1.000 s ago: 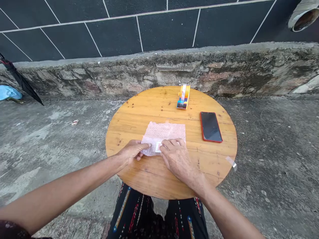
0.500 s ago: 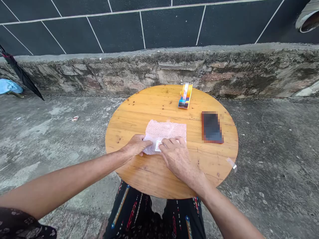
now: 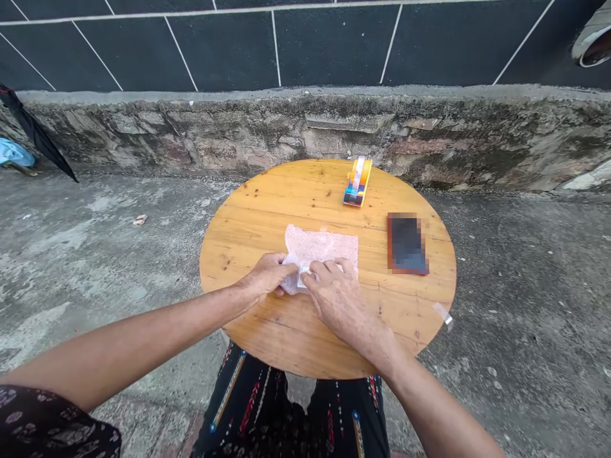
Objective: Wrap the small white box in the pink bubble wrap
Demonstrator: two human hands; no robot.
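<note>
A sheet of pinkish bubble wrap [image 3: 324, 243] lies on the round wooden table [image 3: 258, 216] in front of me. My left hand [image 3: 267, 277] is closed on the wrap's left edge, thumb on top, and folds it inward. On the wrap sits a small white flat item [image 3: 304, 277], mostly hidden by fingers and film; what it is I cannot make out. My right hand [image 3: 337, 294] presses down on this item and the wrap with curled fingers, its fingertips close to the left thumb.
At the table's back stands a yellow and blue tape dispenser [image 3: 358, 182]. A dark phone-like object with a reddish edge [image 3: 408, 245], blurred out, lies at the right. A strip of clear tape [image 3: 443, 315] hangs off the right rim. Beyond is a low stone ledge [image 3: 229, 137].
My left hand has shifted slightly right, bringing the wrap's left edge inward over the white item, which shows less now. The right hand stays nearly in place. The view has shifted slightly.
</note>
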